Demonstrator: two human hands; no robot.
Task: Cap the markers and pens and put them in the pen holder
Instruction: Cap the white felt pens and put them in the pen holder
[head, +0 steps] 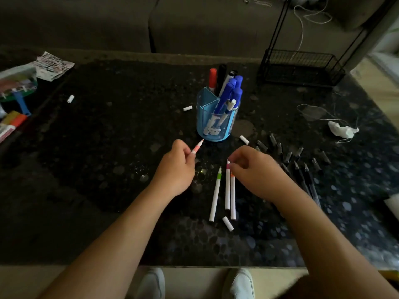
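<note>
Head view: left hand (pixel 176 167) grips pen (pixel 197 147), tip exposed for capping; right hand (pixel 257 169) curls over markers (pixel 227 192), grasp unclear.

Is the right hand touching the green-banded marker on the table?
Apart. Head view shows a strip of dark table between the green-banded marker and the right hand.

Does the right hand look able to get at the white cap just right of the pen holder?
Probably yes. The white cap lies bare on the table just beyond the right hand, nothing between them; its fingers sit at the tip of the pink-banded marker, though.
</note>
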